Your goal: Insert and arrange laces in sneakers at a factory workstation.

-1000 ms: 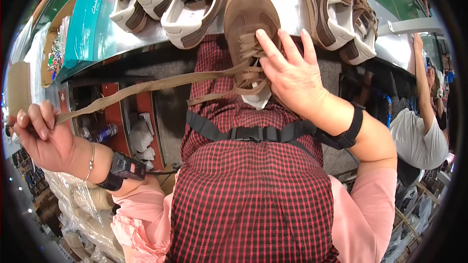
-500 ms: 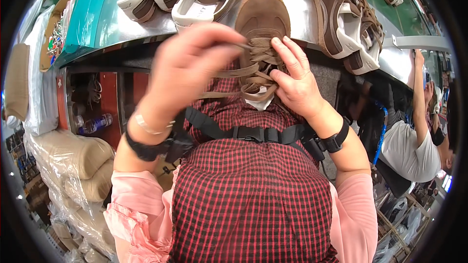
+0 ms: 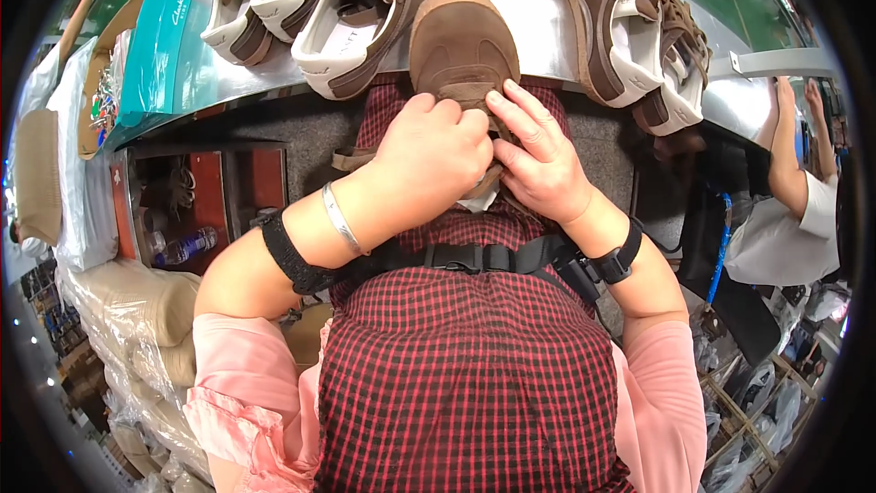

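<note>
A brown suede lace-up shoe [image 3: 464,41] rests its toe against the bench edge, the heel end toward my lap. My left hand [image 3: 436,151] is closed over the lacing, pinching a shoelace; its fingertips and most of the laces are hidden beneath it. A loose loop of flat brown shoelace [image 3: 351,159] sticks out left of that hand. My right hand [image 3: 543,164] grips the shoe's right side, with two fingers extended along the upper and the thumb by the lacing. White paper [image 3: 479,201] shows at the shoe's opening.
Brown-and-white shoes stand on the metal bench, some at left [image 3: 351,32] and some at right [image 3: 610,46]. A teal box [image 3: 151,50] sits at the far left. Below it is a red-sided cubby [image 3: 205,192] with a bottle. At right, a person in a grey shirt [image 3: 789,228] works nearby.
My left hand has moved from drawing a lace out leftward to lying over the lacing, covering it. The shoe has shifted slightly left and nearer; my right hand stays on its side.
</note>
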`<state>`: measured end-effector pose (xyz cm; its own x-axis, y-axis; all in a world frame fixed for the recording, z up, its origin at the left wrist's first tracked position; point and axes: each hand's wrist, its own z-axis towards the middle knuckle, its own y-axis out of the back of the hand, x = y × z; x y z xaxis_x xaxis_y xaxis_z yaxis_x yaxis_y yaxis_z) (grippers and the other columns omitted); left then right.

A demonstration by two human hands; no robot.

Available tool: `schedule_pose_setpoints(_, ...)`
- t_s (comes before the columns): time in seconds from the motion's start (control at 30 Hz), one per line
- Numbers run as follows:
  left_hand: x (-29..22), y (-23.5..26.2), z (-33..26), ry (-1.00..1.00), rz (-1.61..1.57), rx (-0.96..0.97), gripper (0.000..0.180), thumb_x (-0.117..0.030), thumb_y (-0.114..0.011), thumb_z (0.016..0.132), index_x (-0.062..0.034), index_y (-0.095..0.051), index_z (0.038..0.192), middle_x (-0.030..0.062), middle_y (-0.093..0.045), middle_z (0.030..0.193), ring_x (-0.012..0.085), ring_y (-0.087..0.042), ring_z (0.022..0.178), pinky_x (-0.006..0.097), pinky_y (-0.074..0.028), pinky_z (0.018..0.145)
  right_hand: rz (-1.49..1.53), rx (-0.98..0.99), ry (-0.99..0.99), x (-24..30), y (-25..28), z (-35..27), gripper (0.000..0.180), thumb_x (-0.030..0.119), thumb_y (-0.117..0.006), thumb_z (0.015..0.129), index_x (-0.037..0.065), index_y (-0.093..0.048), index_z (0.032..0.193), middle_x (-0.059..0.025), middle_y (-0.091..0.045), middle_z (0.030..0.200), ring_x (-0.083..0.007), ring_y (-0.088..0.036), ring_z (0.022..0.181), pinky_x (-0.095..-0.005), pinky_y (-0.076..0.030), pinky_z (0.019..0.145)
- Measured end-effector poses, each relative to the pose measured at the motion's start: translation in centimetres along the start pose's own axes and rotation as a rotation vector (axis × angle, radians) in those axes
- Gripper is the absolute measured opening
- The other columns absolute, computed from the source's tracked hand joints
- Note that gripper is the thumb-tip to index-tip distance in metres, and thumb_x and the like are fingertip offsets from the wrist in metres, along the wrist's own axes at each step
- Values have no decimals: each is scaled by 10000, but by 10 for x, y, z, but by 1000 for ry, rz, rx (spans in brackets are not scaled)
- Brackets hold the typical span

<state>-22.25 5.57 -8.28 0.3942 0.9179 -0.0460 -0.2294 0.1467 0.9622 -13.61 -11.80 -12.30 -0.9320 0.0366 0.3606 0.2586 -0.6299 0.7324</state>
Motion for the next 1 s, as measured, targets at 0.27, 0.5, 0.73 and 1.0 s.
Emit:
schedule_pose_setpoints(0.27,7,-9,6,-23,-158,-96,88,-162,-602,689,-112,-559,746,22,-505,727,191,-548,691,331,-428,629,-51,-39,0,-2,-2,-1,224,-1,-659,590,-21,-622,809,-167,-530,1266,-385,-495,1190,-420,-468,981)
schedule_pose_setpoints(0.5,2,-15,6,119,-298,-152,91,-90,-633,716,-75,-581,789,46,-539,751,236,-566,715,363,-449,631,-51,-27,-20,-1,1,0,225,2,-655,589,-25,-619,809,-167,-524,1270,-384,-493,1189,-420,-467,980)
schedule_pose_setpoints(0.73,-2,-12,-3,176,-331,-60,121,-95,-637,718,-47,-611,826,73,-566,864,264,-553,787,369,-456,696,-76,-31,0,1,-2,-2,174,20,-636,620,-11,-624,791,-156,-532,1260,-374,-495,1188,-411,-482,960)
schedule_pose_setpoints(1.0,-14,2,-6,231,-395,120,502,-304,-718,621,-26,-599,1021,109,-518,1051,295,-493,972,416,-399,864,-98,-28,-41,4,2,2,193,23,-623,632,-4,-633,822,-146,-547,1247,-364,-502,1181,-397,-475,964)
